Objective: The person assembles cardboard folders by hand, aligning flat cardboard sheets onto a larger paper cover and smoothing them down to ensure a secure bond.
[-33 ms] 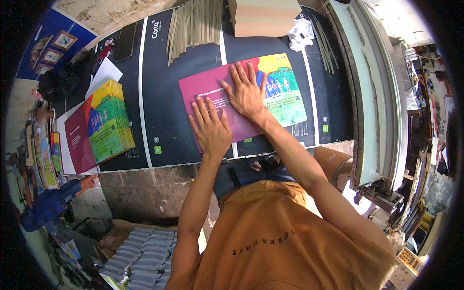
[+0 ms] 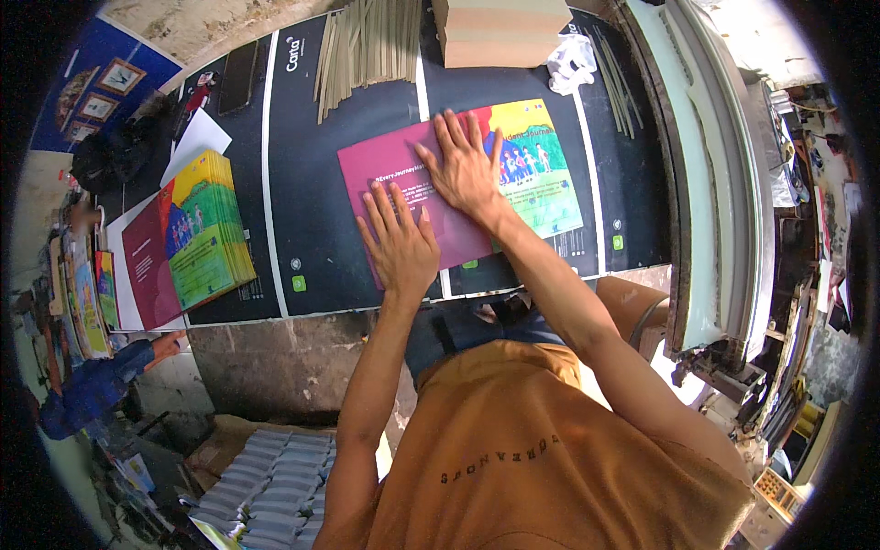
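A printed cover sheet [image 2: 541, 206] lies spread flat on the black table, maroon on its left part and brightly illustrated in yellow, red, blue and green on its right. My left hand [image 2: 401, 240] rests palm down on the lower maroon part, fingers stretched out. Farther up, near the line between maroon and picture, my right hand [image 2: 467, 179] presses flat with its fingers spread. Both hands hide some of the print beneath them. At the left end of the table sits a stack of matching covers [image 2: 206, 238], fanned a little along its right edge.
Thin board strips [image 2: 367, 60] lie at the far side, beside a thick paper block [image 2: 504, 35] and a crumpled white plastic bag [image 2: 571, 64]. A long pale machine beam [image 2: 706, 183] borders the table's right. Another person's blue sleeve [image 2: 92, 380] shows at lower left.
My right hand has slid very slightly up and to the left over the cover sheet. My left hand stays in place.
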Tool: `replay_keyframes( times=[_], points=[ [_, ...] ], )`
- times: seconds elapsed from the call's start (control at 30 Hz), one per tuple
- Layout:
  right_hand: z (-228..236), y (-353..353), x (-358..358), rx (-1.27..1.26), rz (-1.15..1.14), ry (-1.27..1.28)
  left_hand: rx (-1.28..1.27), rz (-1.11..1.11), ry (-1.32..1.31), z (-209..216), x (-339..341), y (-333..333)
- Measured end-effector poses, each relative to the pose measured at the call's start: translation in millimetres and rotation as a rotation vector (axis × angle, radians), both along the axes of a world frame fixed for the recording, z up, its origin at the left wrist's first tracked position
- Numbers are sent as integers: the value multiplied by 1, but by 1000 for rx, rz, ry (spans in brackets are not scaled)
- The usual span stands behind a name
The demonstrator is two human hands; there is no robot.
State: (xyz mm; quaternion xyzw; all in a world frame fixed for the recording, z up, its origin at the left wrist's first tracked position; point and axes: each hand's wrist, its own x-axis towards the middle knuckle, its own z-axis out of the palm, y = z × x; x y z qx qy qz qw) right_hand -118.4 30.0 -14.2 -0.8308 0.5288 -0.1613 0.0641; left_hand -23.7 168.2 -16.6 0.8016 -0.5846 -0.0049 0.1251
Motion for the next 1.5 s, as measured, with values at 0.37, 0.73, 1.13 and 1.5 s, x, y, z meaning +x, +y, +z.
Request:
replay_keyframes(
  times=[0.37, 0.73, 1.13, 1.5],
  points=[
    [-2, 61, -34, 45, 40, -54, -34, 44, -70, -10, 1, -3],
    [21, 179, -99, 161, 28, 34, 31, 51, -70, -7, -3, -6],
    [26, 181, -117, 166, 91, 10, 13, 34, -68, -10, -3, -5],
    [21, 133, -206, 3, -175, 143, 4, 2, -46, -8, 10, -3]
  ],
)
